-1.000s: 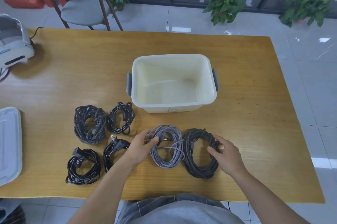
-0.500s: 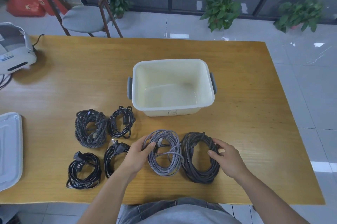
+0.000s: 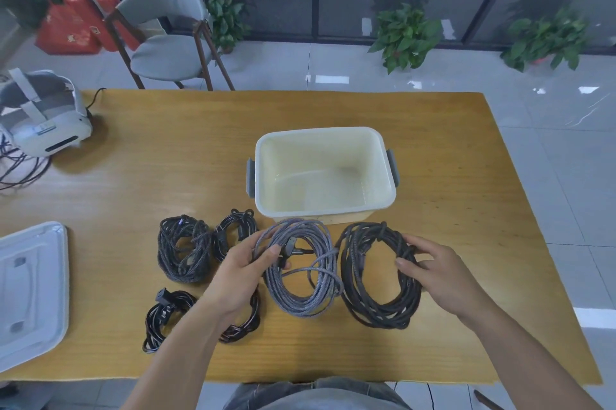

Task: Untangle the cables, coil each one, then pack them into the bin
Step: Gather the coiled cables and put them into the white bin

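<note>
Left hand (image 3: 240,271) has its thumb and fingers curled round the left edge of the grey braided cable coil (image 3: 301,271), and the right hand (image 3: 436,276) grips the right side of the bigger black cable coil (image 3: 380,276) the same way, thumb on top and fingers wrapped over the strands. Those two coils sit side by side near the front edge, just about touching, with the grey one's far edge overlapping the near wall of the cream plastic bin (image 3: 321,172), which has grey handles and nothing in it. Left of the hands there are four more coiled cables: a dark braided coil (image 3: 183,251), a small black coil (image 3: 235,229) next to it, a black power cord (image 3: 163,316) with its plug showing, and another black coil (image 3: 245,319) half hidden under the left wrist. All of it is on a wooden table (image 3: 450,159). A white lid (image 3: 30,289) lies at the left edge, and a white VR headset (image 3: 43,112) sits at the far left corner. Behind that: a grey chair (image 3: 166,29), red bags (image 3: 66,26), potted plants (image 3: 405,32) and a glossy tiled floor in front of glass walls.
</note>
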A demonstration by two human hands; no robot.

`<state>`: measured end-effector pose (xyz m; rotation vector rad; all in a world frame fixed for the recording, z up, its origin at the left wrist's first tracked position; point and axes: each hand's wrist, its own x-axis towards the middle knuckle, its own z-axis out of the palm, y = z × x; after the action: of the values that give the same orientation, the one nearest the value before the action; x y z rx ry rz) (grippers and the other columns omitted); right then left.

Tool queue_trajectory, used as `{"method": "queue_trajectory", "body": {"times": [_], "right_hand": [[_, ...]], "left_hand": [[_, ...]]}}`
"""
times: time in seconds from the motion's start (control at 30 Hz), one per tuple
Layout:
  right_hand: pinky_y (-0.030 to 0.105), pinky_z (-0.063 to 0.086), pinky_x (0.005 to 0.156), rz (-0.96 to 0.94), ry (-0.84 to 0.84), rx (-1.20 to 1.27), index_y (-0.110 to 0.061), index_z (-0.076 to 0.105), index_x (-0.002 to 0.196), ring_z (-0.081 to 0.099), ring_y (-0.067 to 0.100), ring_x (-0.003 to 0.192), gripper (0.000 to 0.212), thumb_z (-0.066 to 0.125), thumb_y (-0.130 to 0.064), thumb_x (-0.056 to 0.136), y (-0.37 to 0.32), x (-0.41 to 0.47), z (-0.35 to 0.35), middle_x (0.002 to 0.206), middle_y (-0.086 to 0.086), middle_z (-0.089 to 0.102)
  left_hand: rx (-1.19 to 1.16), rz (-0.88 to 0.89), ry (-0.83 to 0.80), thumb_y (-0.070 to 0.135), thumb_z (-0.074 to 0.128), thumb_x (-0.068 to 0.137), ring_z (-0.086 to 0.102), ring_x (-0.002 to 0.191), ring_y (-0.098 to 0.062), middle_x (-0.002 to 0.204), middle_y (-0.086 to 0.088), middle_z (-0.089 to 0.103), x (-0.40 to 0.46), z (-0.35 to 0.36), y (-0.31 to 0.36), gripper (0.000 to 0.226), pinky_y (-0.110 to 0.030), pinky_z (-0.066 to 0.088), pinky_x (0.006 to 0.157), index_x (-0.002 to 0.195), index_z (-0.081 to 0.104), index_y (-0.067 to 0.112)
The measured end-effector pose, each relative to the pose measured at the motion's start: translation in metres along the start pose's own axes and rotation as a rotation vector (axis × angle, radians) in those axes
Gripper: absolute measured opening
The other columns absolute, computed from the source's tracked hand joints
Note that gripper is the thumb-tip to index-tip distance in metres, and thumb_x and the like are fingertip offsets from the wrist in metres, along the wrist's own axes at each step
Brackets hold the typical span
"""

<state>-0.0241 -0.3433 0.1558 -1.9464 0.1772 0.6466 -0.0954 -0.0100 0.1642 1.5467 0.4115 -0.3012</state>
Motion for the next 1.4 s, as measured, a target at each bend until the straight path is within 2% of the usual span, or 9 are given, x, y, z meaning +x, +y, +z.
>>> {"method": "queue_trajectory", "body": {"times": [0.13, 0.3, 0.37, 0.5, 0.63, 0.87, 1.07, 1.17, 1.4], "right_hand": [[0.021, 0.057, 0.067, -0.040, 0.063, 0.058, -0.031, 0.057, 0.144, 0.076, 0.004, 0.087, 0.051, 0.073, -0.021, 0.097, -0.037, -0.006, -0.015, 0.118, -0.011, 0.069], [0.037, 0.060, 0.076, -0.082, 0.188, 0.123, -0.028, 0.062, 0.141, 0.077, 0.011, 0.080, 0.048, 0.073, -0.016, 0.096, -0.069, -0.001, -0.031, 0.115, -0.007, 0.066], [0.038, 0.061, 0.077, -0.087, 0.227, 0.140, -0.026, 0.063, 0.141, 0.076, 0.013, 0.079, 0.047, 0.073, -0.014, 0.096, -0.076, 0.003, -0.035, 0.113, -0.005, 0.066], [0.035, 0.059, 0.077, -0.077, 0.277, 0.148, -0.024, 0.061, 0.144, 0.077, 0.012, 0.078, 0.051, 0.074, -0.014, 0.096, -0.080, 0.014, -0.040, 0.114, -0.007, 0.066], [0.029, 0.058, 0.073, -0.046, 0.295, 0.154, -0.024, 0.058, 0.147, 0.077, 0.011, 0.082, 0.054, 0.073, -0.015, 0.096, -0.079, 0.025, -0.044, 0.117, -0.009, 0.066], [0.030, 0.059, 0.073, 0.009, 0.305, 0.144, -0.027, 0.058, 0.146, 0.077, 0.011, 0.085, 0.054, 0.074, -0.017, 0.096, -0.072, 0.044, -0.054, 0.120, -0.006, 0.068], [0.036, 0.060, 0.078, 0.043, 0.326, 0.155, -0.030, 0.062, 0.142, 0.077, 0.015, 0.085, 0.050, 0.075, -0.018, 0.095, -0.065, 0.053, -0.058, 0.112, -0.005, 0.072], [0.036, 0.059, 0.080, 0.052, 0.334, 0.153, -0.031, 0.063, 0.140, 0.077, 0.014, 0.084, 0.048, 0.075, -0.018, 0.095, -0.062, 0.057, -0.060, 0.106, -0.009, 0.074], [0.031, 0.057, 0.075, 0.063, 0.345, 0.149, -0.029, 0.062, 0.142, 0.077, 0.011, 0.082, 0.050, 0.075, -0.017, 0.095, -0.064, 0.058, -0.059, 0.108, -0.011, 0.073]], "left_hand": [[-0.060, 0.047, 0.005, 0.020, 0.055, 0.107, 0.072, 0.106, -0.031, 0.115, -0.005, 0.076, 0.011, -0.011, 0.035, 0.029, -0.044, 0.059, 0.095, 0.132, 0.066, 0.026], [-0.058, 0.116, 0.024, 0.018, 0.054, 0.108, 0.073, 0.097, -0.024, 0.104, 0.000, 0.076, 0.065, -0.015, 0.061, 0.026, -0.044, 0.054, 0.091, 0.130, 0.067, 0.022], [-0.048, 0.112, 0.025, 0.019, 0.055, 0.108, 0.073, 0.096, -0.023, 0.106, 0.000, 0.077, 0.092, -0.011, 0.064, 0.024, -0.045, 0.051, 0.099, 0.129, 0.067, 0.024], [-0.052, 0.047, 0.037, 0.017, 0.054, 0.109, 0.074, 0.093, -0.021, 0.101, 0.001, 0.077, 0.140, 0.004, 0.063, 0.021, -0.048, 0.053, 0.105, 0.125, 0.067, 0.020], [-0.049, -0.055, 0.067, 0.015, 0.054, 0.108, 0.076, 0.088, -0.020, 0.101, -0.004, 0.075, 0.179, 0.022, 0.059, 0.017, -0.043, 0.057, 0.098, 0.113, 0.068, 0.022], [0.069, -0.151, 0.026, 0.011, 0.053, 0.106, 0.074, 0.082, -0.020, 0.100, -0.005, 0.075, 0.232, 0.039, 0.030, 0.022, -0.039, 0.056, 0.083, 0.118, 0.071, 0.017], [0.138, -0.268, -0.020, 0.016, 0.057, 0.105, 0.074, 0.102, -0.029, 0.101, -0.005, 0.078, 0.260, 0.054, -0.001, 0.022, -0.050, 0.053, 0.104, 0.118, 0.072, 0.024], [0.114, -0.291, -0.032, 0.014, 0.056, 0.106, 0.072, 0.107, -0.032, 0.111, -0.012, 0.076, 0.267, 0.065, -0.003, 0.021, -0.048, 0.053, 0.101, 0.120, 0.070, 0.022], [0.256, -0.223, -0.055, 0.024, 0.056, 0.106, 0.065, 0.108, -0.017, 0.114, 0.004, 0.072, 0.271, 0.075, -0.002, 0.024, -0.032, 0.049, 0.097, 0.127, 0.069, 0.024]]}}
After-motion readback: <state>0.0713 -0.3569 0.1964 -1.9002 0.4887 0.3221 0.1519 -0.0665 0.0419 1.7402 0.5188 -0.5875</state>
